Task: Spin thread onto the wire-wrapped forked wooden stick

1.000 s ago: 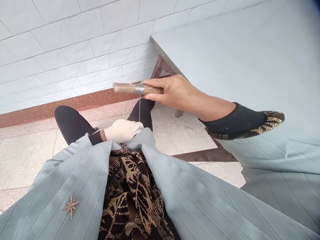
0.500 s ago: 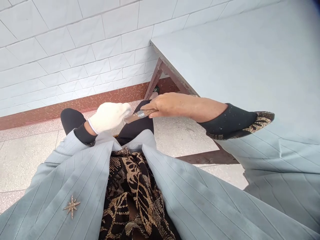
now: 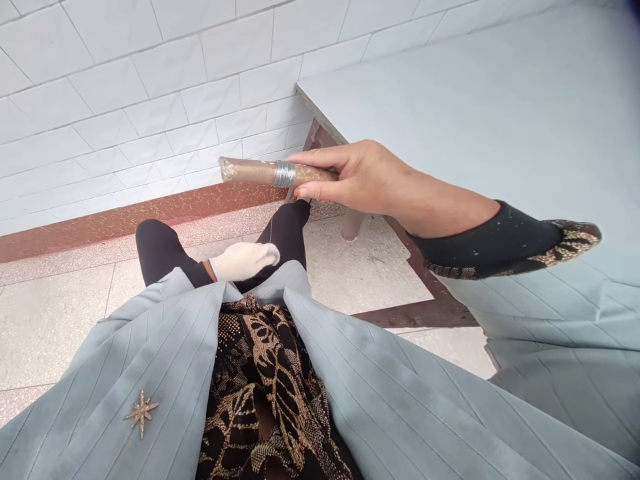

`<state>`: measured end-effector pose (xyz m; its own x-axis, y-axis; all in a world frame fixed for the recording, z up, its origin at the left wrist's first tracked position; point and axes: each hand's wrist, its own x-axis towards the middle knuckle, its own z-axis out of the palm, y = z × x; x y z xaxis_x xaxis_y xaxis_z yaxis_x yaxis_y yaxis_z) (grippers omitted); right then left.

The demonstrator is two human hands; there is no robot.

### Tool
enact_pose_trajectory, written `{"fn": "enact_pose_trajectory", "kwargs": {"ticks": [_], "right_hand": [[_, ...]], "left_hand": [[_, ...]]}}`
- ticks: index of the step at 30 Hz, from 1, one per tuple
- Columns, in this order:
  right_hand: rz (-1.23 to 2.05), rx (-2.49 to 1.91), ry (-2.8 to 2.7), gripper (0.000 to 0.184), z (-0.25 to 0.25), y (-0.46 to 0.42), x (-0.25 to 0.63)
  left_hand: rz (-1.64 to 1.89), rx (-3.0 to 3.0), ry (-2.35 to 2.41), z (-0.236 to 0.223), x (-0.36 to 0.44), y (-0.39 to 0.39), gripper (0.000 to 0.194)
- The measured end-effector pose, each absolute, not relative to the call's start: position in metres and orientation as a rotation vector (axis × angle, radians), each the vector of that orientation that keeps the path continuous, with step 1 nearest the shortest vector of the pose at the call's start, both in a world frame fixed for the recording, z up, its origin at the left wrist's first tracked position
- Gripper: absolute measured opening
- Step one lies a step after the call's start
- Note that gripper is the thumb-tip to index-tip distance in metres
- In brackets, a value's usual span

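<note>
In the head view, my bare right hand (image 3: 367, 177) is closed round a brown wooden stick (image 3: 250, 171), held nearly level at mid height. Silver wire (image 3: 285, 173) is wound in a tight band round the stick, just beyond my fingertips. A thin strand hangs from this band toward my left hand (image 3: 245, 260), which wears a white knitted glove. The left hand is closed low over my lap, its fingers curled at the strand's lower end. Below my right palm a second brown wooden end (image 3: 351, 225) shows; I cannot tell whether it belongs to the same piece.
A pale grey tabletop (image 3: 475, 107) on a red-brown frame (image 3: 400, 317) fills the right side. White wall tiles (image 3: 165, 110) rise ahead above a red-brown skirting (image 3: 125, 217). Speckled floor tiles (image 3: 60, 313) lie below, and my knees (image 3: 157, 243) are in front.
My right hand has lifted the stick up and turned it nearer to level. My gloved left hand has dropped away from the stick's end, with the strand now showing between them.
</note>
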<state>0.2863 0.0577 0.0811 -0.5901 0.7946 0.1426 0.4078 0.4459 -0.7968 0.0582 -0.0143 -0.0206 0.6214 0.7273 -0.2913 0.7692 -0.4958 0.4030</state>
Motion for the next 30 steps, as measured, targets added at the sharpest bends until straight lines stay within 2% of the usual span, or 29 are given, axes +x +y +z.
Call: {"fn": "enact_pose_trajectory", "kwargs": {"ticks": [3, 10, 16, 21, 24, 30], "right_hand": [[0.789, -1.130, -2.206, 0.053, 0.072, 0.064, 0.288], [0.503, -1.186, -2.419, 0.050, 0.062, 0.072, 0.291], [0.178, -1.255, -2.768, 0.042, 0.062, 0.070, 0.289], [0.035, -1.221, -2.994, 0.039, 0.067, 0.064, 0.287], [0.143, -1.112, -3.058, 0.040, 0.066, 0.065, 0.288], [0.671, -0.816, -2.982, 0.039, 0.058, 0.071, 0.291]], "left_hand": [[-0.259, 2.503, 1.125, -0.011, 0.066, -0.023, 0.039], [-0.399, 2.646, 1.022, 0.028, 0.070, -0.033, 0.031], [-0.382, 2.693, 1.142, 0.060, 0.062, -0.035, 0.028], [-0.192, 2.817, 1.433, 0.077, 0.042, -0.027, 0.029], [-0.036, 2.797, 1.580, 0.083, 0.028, -0.013, 0.029], [0.190, 2.638, 1.553, 0.094, 0.013, 0.027, 0.026]]}}
